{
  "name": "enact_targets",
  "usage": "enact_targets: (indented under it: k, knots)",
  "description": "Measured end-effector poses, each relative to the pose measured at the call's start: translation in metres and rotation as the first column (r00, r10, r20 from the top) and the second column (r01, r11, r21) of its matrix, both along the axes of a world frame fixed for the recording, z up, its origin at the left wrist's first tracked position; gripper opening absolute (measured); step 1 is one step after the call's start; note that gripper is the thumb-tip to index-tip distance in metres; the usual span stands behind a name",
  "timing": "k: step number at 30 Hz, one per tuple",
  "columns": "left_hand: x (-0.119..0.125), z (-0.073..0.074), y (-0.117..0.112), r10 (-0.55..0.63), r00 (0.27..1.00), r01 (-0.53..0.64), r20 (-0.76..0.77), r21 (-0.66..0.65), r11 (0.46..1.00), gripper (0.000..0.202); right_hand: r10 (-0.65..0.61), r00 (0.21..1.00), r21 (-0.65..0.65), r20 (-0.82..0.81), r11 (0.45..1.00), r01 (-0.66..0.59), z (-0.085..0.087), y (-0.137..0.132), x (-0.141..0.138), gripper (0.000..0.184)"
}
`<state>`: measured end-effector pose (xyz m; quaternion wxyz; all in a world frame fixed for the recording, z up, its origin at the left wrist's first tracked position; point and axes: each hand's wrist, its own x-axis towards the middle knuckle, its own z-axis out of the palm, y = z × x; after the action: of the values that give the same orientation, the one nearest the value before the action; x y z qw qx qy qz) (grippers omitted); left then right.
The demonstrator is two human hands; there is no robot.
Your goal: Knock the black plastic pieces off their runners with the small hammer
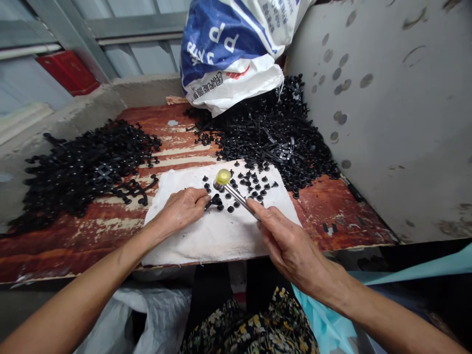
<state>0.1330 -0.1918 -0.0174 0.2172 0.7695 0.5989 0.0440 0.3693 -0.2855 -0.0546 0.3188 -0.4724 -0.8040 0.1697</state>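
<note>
Where the person's lap [250, 319] in black and floral cloth fills the bottom of the view, a crumpled white plastic bag [147, 314] lies to its left and a pale blue plastic sheet [324, 314] to its right, and just above, the right hand [283, 241] is closed around the shiny metal shaft of a small mallet [236, 196], forefinger stretched along it, the yellow translucent face of the head tipped up over the cloth, while the left hand [180, 211] is curled down, its fingertips pressing on a branched black plastic piece [214, 201], seemingly pinching it, on a folded white cotton cloth [221, 241] dotted with loose black round-headed studs [250, 184], which rests on a weathered board [73, 246] of flaking red paint over pale wood, and beyond the cloth two heaps of black plastic parts, one of lattice-like runners on the left [88, 167], one of studs and strips on the right [265, 132], spread against a blue-and-white woven sack [228, 54] printed with large white letters, "PP" legible, and smaller Chinese characters, its contents hidden, with a scuffed grey panel [379, 98] pocked by round marks along the right side and a red box-like object [68, 73] far off behind a concrete ledge [147, 91]
</note>
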Motion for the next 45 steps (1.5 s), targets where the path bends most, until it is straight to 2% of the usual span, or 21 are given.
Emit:
enact_targets:
  k: [5,7,10,12,15,19,20,24,26,28,29,33,38,41,43,45]
  knots:
    - [0.001,0.001,0.000,0.023,1.000,-0.023,0.010,0.004,1.000,0.025,-0.012,0.983,0.032,0.182,0.999,0.006,0.006,0.001,-0.005,0.071]
    - [0.000,0.001,0.000,0.018,1.000,-0.018,0.022,0.010,1.000,0.026,-0.012,0.988,0.074,0.154,0.997,0.001,0.010,0.001,-0.007,0.070]
    - [0.000,0.000,-0.001,-0.004,0.999,0.003,0.036,0.020,1.000,0.028,-0.032,0.999,0.170,0.029,0.985,0.027,0.013,0.001,-0.007,0.070]
    - [0.000,0.000,-0.001,-0.009,1.000,0.008,0.030,0.021,1.000,0.028,-0.015,0.997,0.145,0.073,0.989,0.004,0.013,0.002,-0.006,0.070]
    - [0.000,0.001,-0.001,0.003,1.000,-0.003,0.008,0.017,1.000,0.026,0.023,0.984,0.029,0.175,0.999,-0.028,0.014,0.003,-0.005,0.070]
    - [0.001,0.003,-0.002,-0.005,1.000,0.005,-0.011,0.014,1.000,0.029,-0.014,0.997,0.167,-0.070,0.986,0.025,0.019,0.001,-0.007,0.068]
    - [0.001,0.003,-0.002,-0.006,1.000,0.006,-0.016,0.015,1.000,0.029,-0.015,0.997,0.182,-0.075,0.983,0.029,0.019,0.001,-0.007,0.068]
    - [0.001,0.003,-0.003,0.003,1.000,-0.003,-0.027,0.013,1.000,0.027,0.025,0.990,0.014,0.138,1.000,-0.028,0.015,0.005,-0.006,0.063]
    - [0.000,0.002,-0.003,-0.001,1.000,0.001,-0.018,0.027,1.000,0.027,0.021,0.998,0.038,0.053,0.999,-0.023,0.014,0.005,-0.006,0.063]
    - [-0.001,0.001,-0.003,-0.012,1.000,0.013,-0.018,0.034,0.999,0.027,-0.012,0.998,0.128,-0.069,0.992,0.021,0.014,0.003,-0.006,0.065]
    - [-0.001,0.001,-0.004,-0.015,1.000,0.016,-0.025,0.033,0.999,0.027,-0.014,0.998,0.139,-0.069,0.990,0.023,0.014,0.002,-0.006,0.066]
    - [0.000,0.000,-0.005,-0.005,0.997,0.007,-0.083,0.020,1.000,0.026,0.055,0.985,-0.019,0.164,0.998,-0.053,0.017,0.002,-0.006,0.066]
    - [0.000,-0.003,-0.005,-0.020,0.994,0.024,-0.106,0.035,0.999,0.028,-0.027,1.000,0.104,0.013,0.994,0.026,0.019,0.000,-0.008,0.065]
    - [-0.004,-0.002,-0.004,0.005,0.996,-0.002,-0.093,0.032,0.999,0.028,0.029,0.994,0.005,0.106,1.000,-0.030,0.018,0.002,-0.010,0.060]
    - [-0.008,0.000,-0.006,0.004,0.999,-0.002,-0.053,0.047,0.999,0.027,0.013,1.000,-0.022,0.020,1.000,-0.013,0.022,0.005,-0.012,0.054]
    - [-0.009,0.004,-0.015,-0.056,0.998,0.055,0.016,0.063,0.997,0.028,-0.042,0.989,-0.019,-0.140,0.999,0.039,0.028,0.009,-0.016,0.044]
